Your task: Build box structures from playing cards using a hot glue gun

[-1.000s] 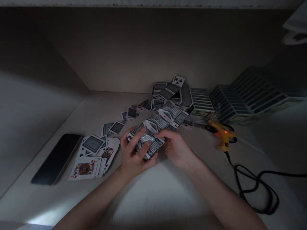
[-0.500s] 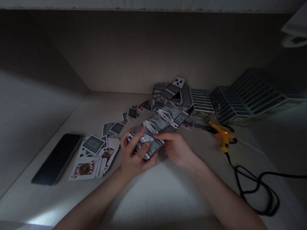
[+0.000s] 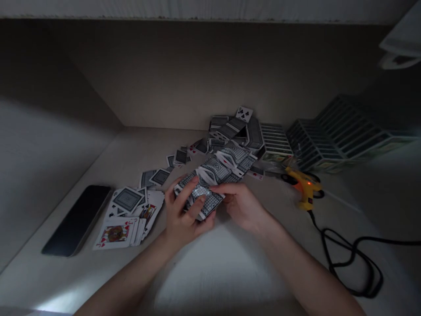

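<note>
A structure of bent and joined playing cards, grey patterned backs outward, slants away from me toward the back of the surface. My left hand is closed around its near end, fingers spread over the top face and thumb at the lower edge. My right hand pinches the same near end from the right, index finger on its edge; the thumb is mostly hidden. Left of my hands lies a loose pile of playing cards, a jack of hearts face up on it. More single cards trail behind the pile.
A black phone lies at the left. Folded card pieces stand by the back wall, with striped card-built blocks to the right. A yellow glue gun with a lit red light rests at right; its black cord loops forward.
Almost nothing differs: the view has shifted very slightly, and both hands keep the same hold on the card structure.
</note>
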A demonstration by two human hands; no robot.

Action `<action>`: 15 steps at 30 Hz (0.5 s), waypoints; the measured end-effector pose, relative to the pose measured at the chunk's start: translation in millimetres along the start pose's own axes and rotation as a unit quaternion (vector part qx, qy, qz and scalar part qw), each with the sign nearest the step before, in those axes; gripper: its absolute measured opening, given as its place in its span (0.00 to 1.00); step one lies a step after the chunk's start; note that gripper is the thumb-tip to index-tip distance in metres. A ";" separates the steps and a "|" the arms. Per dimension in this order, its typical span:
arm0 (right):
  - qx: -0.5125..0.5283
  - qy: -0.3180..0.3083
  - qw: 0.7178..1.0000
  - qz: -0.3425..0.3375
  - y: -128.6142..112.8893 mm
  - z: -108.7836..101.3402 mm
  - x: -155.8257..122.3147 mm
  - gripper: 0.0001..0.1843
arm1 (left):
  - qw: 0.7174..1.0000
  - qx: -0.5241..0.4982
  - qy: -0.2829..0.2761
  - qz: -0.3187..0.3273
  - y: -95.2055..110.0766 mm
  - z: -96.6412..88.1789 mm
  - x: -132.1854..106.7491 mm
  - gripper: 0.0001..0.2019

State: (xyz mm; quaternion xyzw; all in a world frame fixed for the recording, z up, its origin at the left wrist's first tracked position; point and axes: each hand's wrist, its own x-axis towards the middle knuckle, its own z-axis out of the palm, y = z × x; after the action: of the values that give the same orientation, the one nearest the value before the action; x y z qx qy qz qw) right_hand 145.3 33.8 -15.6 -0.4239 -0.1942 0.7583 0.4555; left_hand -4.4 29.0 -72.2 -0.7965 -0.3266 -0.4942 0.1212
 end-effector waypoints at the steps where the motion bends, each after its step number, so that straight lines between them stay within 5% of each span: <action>1: 0.010 0.005 1.000 0.010 -0.6 0.5 -0.4 0.06 | 1.000 -0.002 0.002 0.001 0.7 -0.3 1.2 0.18; 15: 0.045 -0.004 0.999 0.003 2.0 2.4 0.9 0.07 | 1.000 -0.006 -0.005 0.006 0.0 -3.4 5.6 0.19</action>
State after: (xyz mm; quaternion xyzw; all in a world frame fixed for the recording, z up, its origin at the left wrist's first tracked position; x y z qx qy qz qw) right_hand 142.1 33.8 -16.1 -0.4008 -0.1603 0.7695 0.4707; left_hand -5.2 29.5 -65.7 -0.8015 -0.3195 -0.4917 0.1174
